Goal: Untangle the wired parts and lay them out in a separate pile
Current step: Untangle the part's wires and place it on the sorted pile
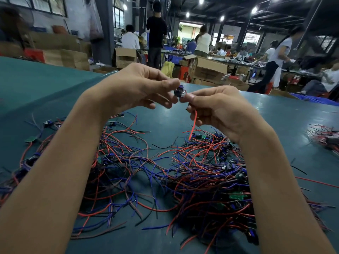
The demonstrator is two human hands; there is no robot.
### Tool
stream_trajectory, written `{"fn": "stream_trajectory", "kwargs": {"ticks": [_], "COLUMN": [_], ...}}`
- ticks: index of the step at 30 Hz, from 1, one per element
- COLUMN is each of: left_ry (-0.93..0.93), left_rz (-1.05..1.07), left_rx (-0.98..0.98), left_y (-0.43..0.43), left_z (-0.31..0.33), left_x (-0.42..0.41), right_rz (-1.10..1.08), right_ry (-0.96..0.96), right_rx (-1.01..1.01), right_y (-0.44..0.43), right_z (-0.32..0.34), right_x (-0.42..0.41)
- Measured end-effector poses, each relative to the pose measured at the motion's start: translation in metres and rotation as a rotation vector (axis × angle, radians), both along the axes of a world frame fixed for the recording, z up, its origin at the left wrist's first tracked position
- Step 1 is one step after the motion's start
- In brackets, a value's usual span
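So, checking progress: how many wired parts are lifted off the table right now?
1: the wired part pinched between left hand and right hand, above the tangled pile; a palm might hide another.

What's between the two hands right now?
A small dark wired part, pinched by both the left hand and the right hand; a red wire hangs below it. Head view.

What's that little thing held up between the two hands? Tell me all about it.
The small part is a dark, blue-black block, seemingly plastic, blurred and largely hidden. The left hand and right hand pinch it from either side, above the tangled wires on the green table. A red wire hangs down from the right hand's grip.
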State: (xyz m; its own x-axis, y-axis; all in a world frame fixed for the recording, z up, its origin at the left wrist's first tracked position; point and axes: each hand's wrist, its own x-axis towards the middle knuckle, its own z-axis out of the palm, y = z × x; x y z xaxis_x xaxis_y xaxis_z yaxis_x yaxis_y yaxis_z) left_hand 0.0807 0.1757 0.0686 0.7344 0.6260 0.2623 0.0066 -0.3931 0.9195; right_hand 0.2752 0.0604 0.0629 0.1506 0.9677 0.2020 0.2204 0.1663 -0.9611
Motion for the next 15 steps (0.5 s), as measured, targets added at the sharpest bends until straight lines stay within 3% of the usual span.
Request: {"fn": "stream_trajectory", "kwargs": {"ticks": [2, 4, 7, 11, 15], "left_ry": [0.280, 0.700, 1.122, 1.158, 1.154], "left_rz": [0.115, 0.225, 0.278, 0.310, 0.369], "left_rx": [0.107, 0.227, 0.116, 0.100, 0.202], "left_y": [0.006, 0.021, 0.037, 0.048, 0.056], "left_z": [-0.002, -0.010, -0.031, -0.059, -0.073], "left_x": [-0.010, -0.026, -0.051, -0.057, -0.046], "right_rz": [-0.181, -0.445, -0.677, -0.669, -0.698], "right_ry": [-0.080, -0.304, -0.421, -0.434, -0.460], "right_rx": [0.021, 0.006, -0.168, -0.431, -0.326], "right_y": [0.004, 0.007, 0.005, -0.003, -0.003], "right_z": [-0.004, -0.015, -0.030, -0.040, -0.031], "right_x": [0.014, 0.039, 0.069, 0.080, 0.071]}}
